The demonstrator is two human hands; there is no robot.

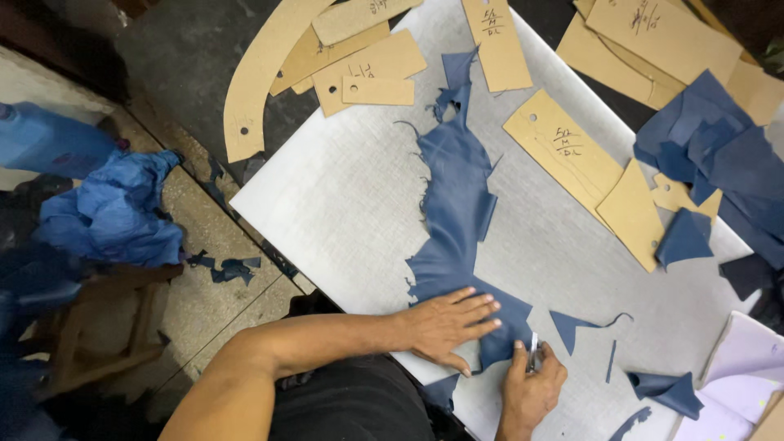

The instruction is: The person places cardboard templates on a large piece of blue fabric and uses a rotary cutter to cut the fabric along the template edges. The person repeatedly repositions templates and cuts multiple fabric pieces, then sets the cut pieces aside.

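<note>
Left hand (445, 325) lies flat, fingers spread, pressing the near end of the blue leather piece (457, 204) onto the grey cutting board (343, 196); right hand (531, 384) is closed round a small cutting blade (533, 353), its tip at the leather's lower edge beside the left fingertips

Blue leather piece: long, ragged strip running from the near edge of the tabletop up toward the far card patterns. Judged thin, light, limp; frayed edges and curled tabs suggest it drapes and shifts easily, so it needs pinning flat close to the cut line. Best hold: palm-down pressure just beside the blade, not a pinch at the torn margins, which look likely to stretch

Around it: blue offcuts (584, 327) near the right hand; tan card patterns (563, 147) to the right and far side; stack of cut blue pieces (710, 155) at far right; crumpled blue plastic bag (114, 208) on the floor to the left

Hard to make out: blade shape mostly hidden in the fist; what lies under the left palm is covered; the board's near corner is hidden by the arm; pale sheet (747, 367) at lower right is cut off by the frame
</note>
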